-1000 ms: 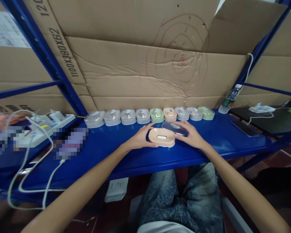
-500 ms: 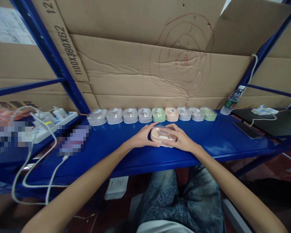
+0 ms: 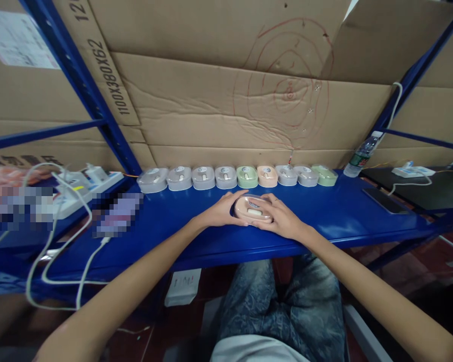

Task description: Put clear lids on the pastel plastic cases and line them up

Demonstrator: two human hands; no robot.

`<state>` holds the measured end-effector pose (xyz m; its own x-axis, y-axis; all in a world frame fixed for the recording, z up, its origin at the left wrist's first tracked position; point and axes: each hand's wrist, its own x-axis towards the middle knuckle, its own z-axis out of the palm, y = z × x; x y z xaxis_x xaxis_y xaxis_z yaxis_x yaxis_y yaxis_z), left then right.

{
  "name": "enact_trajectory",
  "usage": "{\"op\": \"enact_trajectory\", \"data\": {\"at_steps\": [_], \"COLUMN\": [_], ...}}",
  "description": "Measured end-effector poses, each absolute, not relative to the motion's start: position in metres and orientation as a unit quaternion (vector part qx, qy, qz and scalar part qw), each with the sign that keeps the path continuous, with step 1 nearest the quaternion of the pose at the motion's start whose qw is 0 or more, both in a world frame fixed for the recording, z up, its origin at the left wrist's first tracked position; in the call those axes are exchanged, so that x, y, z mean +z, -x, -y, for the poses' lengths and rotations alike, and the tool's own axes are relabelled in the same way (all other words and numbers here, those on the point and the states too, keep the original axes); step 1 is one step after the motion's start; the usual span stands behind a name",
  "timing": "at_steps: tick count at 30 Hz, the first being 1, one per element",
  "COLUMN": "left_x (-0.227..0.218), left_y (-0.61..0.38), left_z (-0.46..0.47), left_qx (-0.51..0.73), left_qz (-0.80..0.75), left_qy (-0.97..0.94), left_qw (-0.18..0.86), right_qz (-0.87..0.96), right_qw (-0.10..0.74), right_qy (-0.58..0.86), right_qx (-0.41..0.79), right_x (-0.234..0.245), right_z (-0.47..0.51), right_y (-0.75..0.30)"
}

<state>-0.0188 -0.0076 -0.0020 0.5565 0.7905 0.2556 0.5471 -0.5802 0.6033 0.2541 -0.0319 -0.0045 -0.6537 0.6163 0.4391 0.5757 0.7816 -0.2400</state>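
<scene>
- The peach box (image 3: 243, 208) sat between both hands, near the worktop's (image 3: 196, 216) front edge and a little right of its middle; whether its base touched the surface, I could not tell.
- Its clear lid lay over the top, with a white tab (image 3: 254, 213) facing the front edge.
- The left hand (image 3: 223, 211) held the box's left end, fingers curved round it, the thumb on the near side.
- The right hand (image 3: 284, 219) gripped the right end, some fingers over the lid, others low on the near side.
- Nine lidded boxes stood in a row along the back edge: four grey (image 3: 179, 178), one green (image 3: 247, 178), one peach (image 3: 267, 177), two grey, one green.
- The bottle (image 3: 361, 157) stood by the back right corner, a dark phone (image 3: 387, 201) near the right edge.
- Toward the left edge lay a blurred purple item (image 3: 119, 215) on a white cable (image 3: 82, 281).
- Cardboard (image 3: 192, 95) with red rings (image 3: 289, 91) rose behind the back edge.
</scene>
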Motion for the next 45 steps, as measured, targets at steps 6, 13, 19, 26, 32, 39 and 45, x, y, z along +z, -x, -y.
{"op": "enact_trajectory", "data": {"at_steps": [6,13,19,26,32,39,45], "left_x": [0.005,0.018,0.035,0.051,0.039,0.020,0.027], "left_y": [0.018,0.014,0.027,0.099,0.106,0.106,0.079], "left_z": [0.014,0.022,0.034,0.043,0.067,0.078,0.073], "left_qx": [0.282,0.315,0.250,0.162,0.175,0.131,0.215], "left_qz": [-0.313,-0.349,-0.442,-0.454,-0.454,-0.556,-0.550], "left_qy": [-0.888,-0.869,-0.861,-0.875,-0.870,-0.796,-0.783], "left_qw": [0.182,0.156,0.036,-0.047,-0.084,-0.197,-0.197], "right_qz": [0.843,0.852,0.807,0.661,0.666,0.608,0.716], "right_qw": [0.267,0.304,0.332,0.146,0.098,0.170,0.232], "right_qy": [0.465,0.393,0.486,0.716,0.719,0.733,0.616], "right_qx": [-0.050,0.165,0.041,-0.170,-0.171,-0.254,-0.231], "right_x": [-0.003,0.007,0.011,0.015,-0.005,-0.008,-0.015], "right_z": [0.052,0.054,-0.004,-0.075,-0.085,-0.040,0.019], "right_y": [-0.220,-0.225,-0.321,-0.457,-0.477,-0.462,-0.424]}}
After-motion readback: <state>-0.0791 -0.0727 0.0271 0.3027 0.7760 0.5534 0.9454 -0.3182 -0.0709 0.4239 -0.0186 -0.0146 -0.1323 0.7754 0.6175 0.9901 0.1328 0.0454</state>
